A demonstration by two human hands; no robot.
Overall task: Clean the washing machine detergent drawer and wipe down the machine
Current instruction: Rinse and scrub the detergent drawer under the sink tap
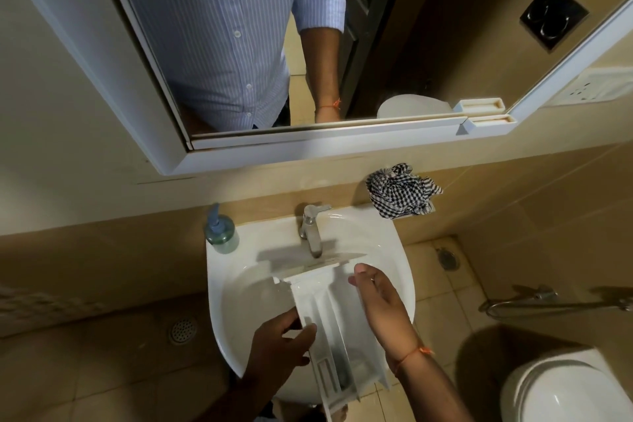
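step: rinse detergent drawer (329, 312) over sink (394, 250) | left hand (284, 343) grips 9 o'clock edge | right hand (380, 305) fingers straight, flat on 3 o'clock wall | advice: tilt front under tap (311, 229), run water

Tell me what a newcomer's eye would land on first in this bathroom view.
First the white detergent drawer, held over the washbasin below the tap: the left hand grips its left edge, the right hand lies against its right side. Next, the checked cloth bunched on the ledge right of the tap, and the blue soap dispenser on the basin's left corner.
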